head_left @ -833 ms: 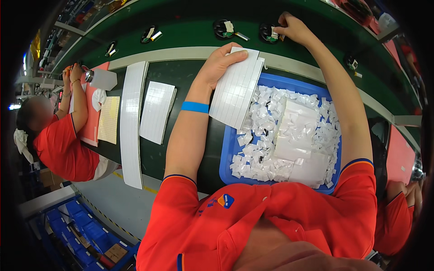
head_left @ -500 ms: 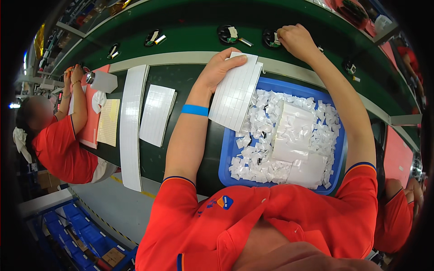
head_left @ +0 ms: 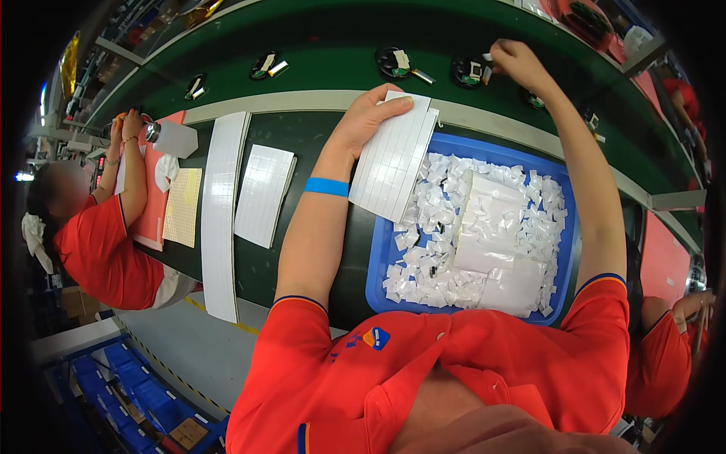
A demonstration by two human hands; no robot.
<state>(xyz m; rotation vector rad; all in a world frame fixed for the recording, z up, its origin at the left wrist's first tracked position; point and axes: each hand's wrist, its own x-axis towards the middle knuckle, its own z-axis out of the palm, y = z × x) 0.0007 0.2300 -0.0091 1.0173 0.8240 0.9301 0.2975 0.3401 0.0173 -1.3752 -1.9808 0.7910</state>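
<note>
Head: green bench (head_left: pixel 299 129), grey floor (head_left: pixel 178 337); left hand (head_left: pixel 370 117) pinches sheets (head_left: pixel 392 157), right hand's (head_left: pixel 520 65) grip unclear.

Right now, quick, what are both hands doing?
Left hand: closed, holding white sheets.
Right hand: beside a black round device; can't tell if it's holding anything.

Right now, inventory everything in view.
Held sheets: stack, white, left hand
Bin: one, blue, centre-right
Scraps: many, white, in bin
Long strips: stack, white, on bench
Short sheets: stack, white, right of strips
Gridded sheet: one, yellowish, left of strips
Bottle: one, white, far left
Devices: at least five, black, green surface
Crates: several, blue, lower left
Co-workers: at least two, red-shirted, both sides
Left hand: one, gripping held sheets
Right hand: one, beside a device
</note>
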